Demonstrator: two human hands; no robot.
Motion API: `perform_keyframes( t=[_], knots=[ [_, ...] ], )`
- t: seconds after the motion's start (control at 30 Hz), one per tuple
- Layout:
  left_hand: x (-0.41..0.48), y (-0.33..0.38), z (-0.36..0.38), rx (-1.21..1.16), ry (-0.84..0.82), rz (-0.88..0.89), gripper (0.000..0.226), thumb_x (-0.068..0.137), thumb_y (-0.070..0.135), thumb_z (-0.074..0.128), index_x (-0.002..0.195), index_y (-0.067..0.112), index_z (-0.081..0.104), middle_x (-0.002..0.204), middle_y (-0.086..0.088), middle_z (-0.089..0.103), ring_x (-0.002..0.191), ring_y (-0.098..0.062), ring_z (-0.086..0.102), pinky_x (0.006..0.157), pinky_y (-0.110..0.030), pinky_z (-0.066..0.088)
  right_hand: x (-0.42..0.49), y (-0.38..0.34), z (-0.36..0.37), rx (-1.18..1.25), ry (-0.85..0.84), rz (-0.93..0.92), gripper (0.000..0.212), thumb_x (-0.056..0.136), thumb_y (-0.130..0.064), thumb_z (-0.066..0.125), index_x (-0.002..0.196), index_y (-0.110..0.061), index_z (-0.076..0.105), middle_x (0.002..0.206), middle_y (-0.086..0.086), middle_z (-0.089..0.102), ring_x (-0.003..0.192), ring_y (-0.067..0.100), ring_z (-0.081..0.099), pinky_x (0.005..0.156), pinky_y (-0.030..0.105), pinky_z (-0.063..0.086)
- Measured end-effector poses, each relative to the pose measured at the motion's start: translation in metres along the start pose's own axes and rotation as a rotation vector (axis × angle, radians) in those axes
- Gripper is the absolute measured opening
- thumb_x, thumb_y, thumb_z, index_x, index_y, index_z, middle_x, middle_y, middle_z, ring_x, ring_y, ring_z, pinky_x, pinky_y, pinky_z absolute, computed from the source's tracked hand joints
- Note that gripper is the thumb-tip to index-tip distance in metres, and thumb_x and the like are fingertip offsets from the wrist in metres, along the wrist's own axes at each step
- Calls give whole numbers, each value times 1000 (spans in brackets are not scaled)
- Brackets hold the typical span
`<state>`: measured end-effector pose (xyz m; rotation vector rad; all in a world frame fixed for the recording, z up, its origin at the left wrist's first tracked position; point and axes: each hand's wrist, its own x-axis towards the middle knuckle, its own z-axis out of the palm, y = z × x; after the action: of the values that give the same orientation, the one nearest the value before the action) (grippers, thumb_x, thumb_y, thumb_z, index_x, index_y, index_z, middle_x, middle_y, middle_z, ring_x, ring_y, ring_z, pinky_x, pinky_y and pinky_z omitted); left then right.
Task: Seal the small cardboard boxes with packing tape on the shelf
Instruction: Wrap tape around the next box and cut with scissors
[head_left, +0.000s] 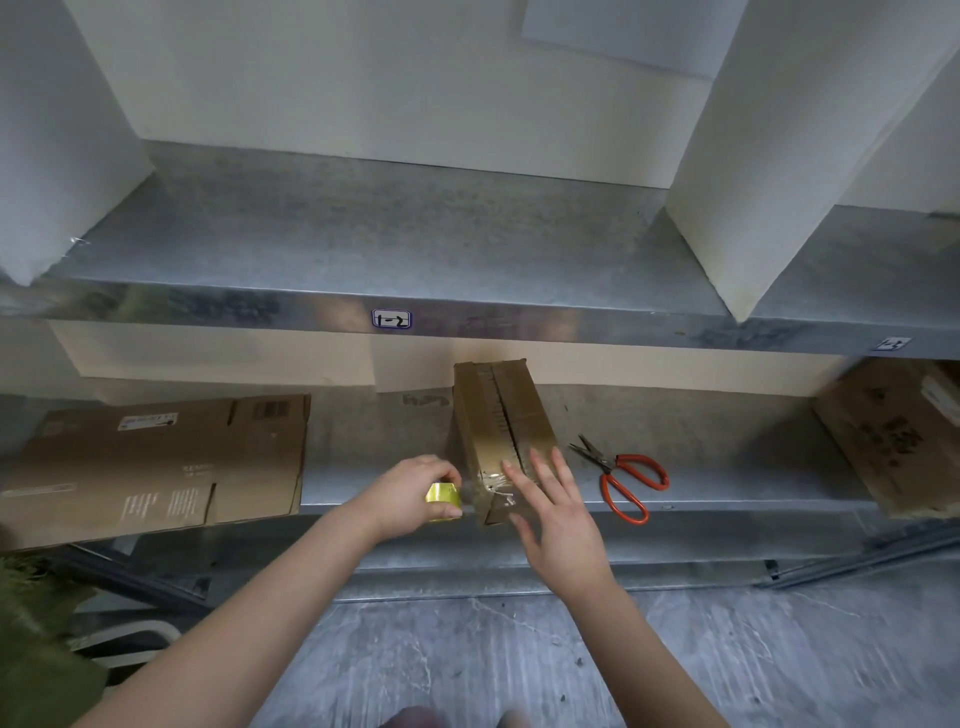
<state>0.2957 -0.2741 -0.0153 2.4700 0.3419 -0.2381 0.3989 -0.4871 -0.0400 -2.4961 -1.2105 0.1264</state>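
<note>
A small, long cardboard box (501, 415) lies on the lower metal shelf (727, 483), its near end reaching the shelf's front edge, with a centre seam running along its top. My left hand (410, 493) grips a roll of packing tape (442, 500) just left of the box's near end. A clear strip of tape stretches from the roll onto the box's near end, where it looks crinkled. My right hand (550, 514) lies with straight, spread fingers over the near right corner of the box, fingertips on its top.
Red-handled scissors (621, 480) lie on the shelf right of the box. A flattened cardboard carton (156, 462) sits at the left, another carton (898, 431) at the far right. An upper shelf (389, 244) carries white boxes. Grey floor lies below.
</note>
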Motion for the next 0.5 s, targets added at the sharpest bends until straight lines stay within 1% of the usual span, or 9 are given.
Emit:
perform_keyframes(
  t=[0.1, 0.27, 0.37, 0.43, 0.5],
  knots=[
    [4, 3, 8, 17, 39, -21, 46, 86, 41, 68, 123, 17, 58, 124, -2, 56, 115, -18, 51, 92, -22, 35, 0, 0, 0, 6, -1, -1, 66, 98, -31, 55, 150, -48, 20, 162, -13, 14, 150, 8, -10, 114, 31, 35],
    [1, -2, 13, -68, 39, -17, 48, 84, 43, 69, 123, 19, 55, 123, -4, 57, 110, -18, 51, 84, -21, 34, 0, 1, 0, 5, -2, 4, 66, 98, -31, 56, 150, -49, 19, 162, -14, 14, 149, 7, -11, 111, 27, 34],
    [-5, -6, 12, -148, 9, -20, 49, 81, 46, 72, 122, 26, 54, 122, 2, 57, 106, -12, 49, 80, -19, 34, 0, 1, -1, 18, 6, 5, 66, 98, -30, 56, 150, -48, 21, 161, -13, 16, 149, 7, -10, 113, 27, 31],
    [-9, -9, 11, -145, -10, -17, 56, 79, 46, 75, 126, 29, 52, 126, 6, 55, 111, -10, 49, 85, -17, 34, 1, 2, -1, 34, 14, -1, 66, 97, -28, 57, 150, -46, 23, 161, -11, 18, 150, 8, -8, 116, 30, 28],
    [-11, -12, 11, -95, -34, 2, 61, 80, 41, 75, 133, 28, 49, 132, 6, 52, 120, -12, 47, 93, -17, 31, 1, 1, -1, 41, 18, -5, 66, 97, -27, 57, 150, -46, 24, 161, -11, 19, 150, 8, -7, 116, 30, 29]
  ],
)
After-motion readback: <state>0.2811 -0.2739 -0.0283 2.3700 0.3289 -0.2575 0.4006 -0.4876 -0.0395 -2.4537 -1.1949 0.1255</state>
